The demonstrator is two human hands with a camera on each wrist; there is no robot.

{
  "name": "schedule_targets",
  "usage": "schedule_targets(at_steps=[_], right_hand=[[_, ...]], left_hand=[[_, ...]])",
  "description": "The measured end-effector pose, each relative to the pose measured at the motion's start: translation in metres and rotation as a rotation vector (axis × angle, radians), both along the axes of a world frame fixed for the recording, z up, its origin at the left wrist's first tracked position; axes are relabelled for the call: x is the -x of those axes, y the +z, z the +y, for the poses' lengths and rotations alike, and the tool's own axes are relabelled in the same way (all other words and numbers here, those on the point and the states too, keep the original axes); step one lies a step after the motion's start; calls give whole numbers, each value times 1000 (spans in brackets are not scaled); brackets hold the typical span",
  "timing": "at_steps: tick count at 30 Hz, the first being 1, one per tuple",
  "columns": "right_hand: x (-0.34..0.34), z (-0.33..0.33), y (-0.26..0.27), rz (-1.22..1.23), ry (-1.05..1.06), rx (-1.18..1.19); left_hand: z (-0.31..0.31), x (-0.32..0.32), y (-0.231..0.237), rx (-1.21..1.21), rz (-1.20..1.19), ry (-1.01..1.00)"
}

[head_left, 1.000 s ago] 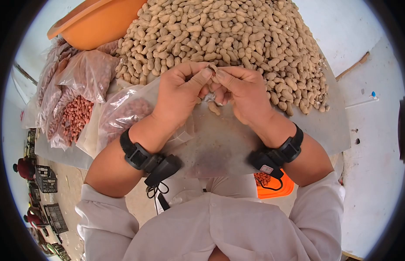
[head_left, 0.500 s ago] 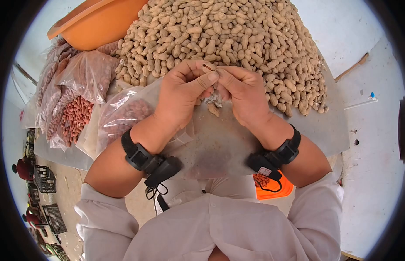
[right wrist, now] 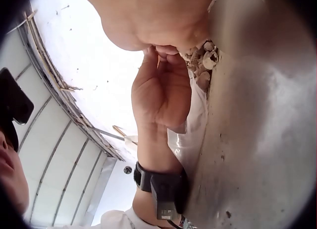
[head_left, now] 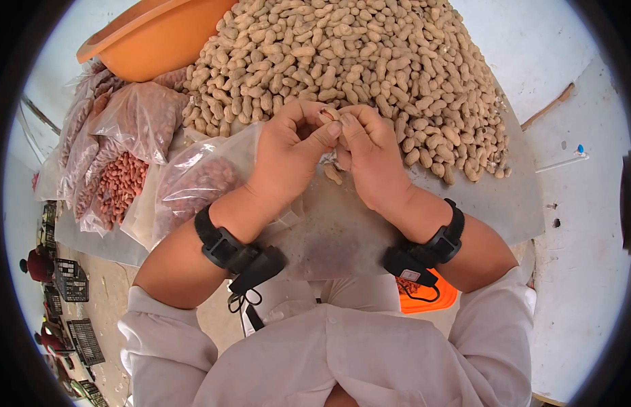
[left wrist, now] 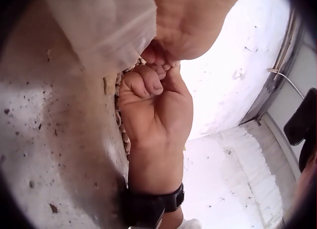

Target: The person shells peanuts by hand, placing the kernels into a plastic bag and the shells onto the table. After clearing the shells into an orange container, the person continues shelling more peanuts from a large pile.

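Above the near edge of a heap of unshelled peanuts (head_left: 342, 54), my two hands meet fingertip to fingertip. Between the left thumb and fingers my left hand (head_left: 288, 149) pinches a cracked peanut (head_left: 328, 114), a reddish-brown strip showing in its pale shell. My right hand (head_left: 378, 156) pinches the same peanut from the other side, thumb and forefinger against it, other fingers curled under. In both wrist views the nearer hand covers the peanut. Just below the hands, a loose peanut (head_left: 333, 174) lies on the metal table (head_left: 329, 230).
Left of my hands lies a clear plastic bag (head_left: 203, 173) of red kernels, with more filled bags (head_left: 136, 115) beyond it. An orange basin (head_left: 153, 44) leans at the back left. Below the table edge, an orange container (head_left: 434, 298) holds red kernels.
My right hand has shifted a little left and closer to the left hand, its fingers more curled. The peanut has turned between the fingertips, and its reddish inside now shows.
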State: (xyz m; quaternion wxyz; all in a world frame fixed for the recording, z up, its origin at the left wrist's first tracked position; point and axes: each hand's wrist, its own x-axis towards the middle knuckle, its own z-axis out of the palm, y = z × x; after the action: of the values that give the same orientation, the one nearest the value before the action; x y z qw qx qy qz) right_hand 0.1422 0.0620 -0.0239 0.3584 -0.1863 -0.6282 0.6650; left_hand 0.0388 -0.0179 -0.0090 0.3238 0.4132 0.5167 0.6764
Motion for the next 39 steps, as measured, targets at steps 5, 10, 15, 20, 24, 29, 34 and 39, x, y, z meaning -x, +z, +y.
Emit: schedule_targets(at_steps=[5,10,15,20,24,29,34,39], right_hand=[[4,-2,-5,3,-61,-35],[4,0,-5,-95,-125,-75],[6,1,-9,-81,-106,12],[8,1,-9,-39,-106,125],[8,0,-6,17,-52,309],[11,3,-8,106,-19,363],[3,16,-6,-88,-88,-176],[-1,12,5,-112,-190,-547]], left_hand=[[6,0,-12,-19,32,3],[7,-4,-13,0,29,31],[11,-5,-17,15,160,121],[13,-4,-21,16,141,117],[11,-8,-14,90,-76,72],[14,-7,-15,101,-391,-49],[12,-5,-11,133,-360,18],[12,3,-15,71,-578,-99]])
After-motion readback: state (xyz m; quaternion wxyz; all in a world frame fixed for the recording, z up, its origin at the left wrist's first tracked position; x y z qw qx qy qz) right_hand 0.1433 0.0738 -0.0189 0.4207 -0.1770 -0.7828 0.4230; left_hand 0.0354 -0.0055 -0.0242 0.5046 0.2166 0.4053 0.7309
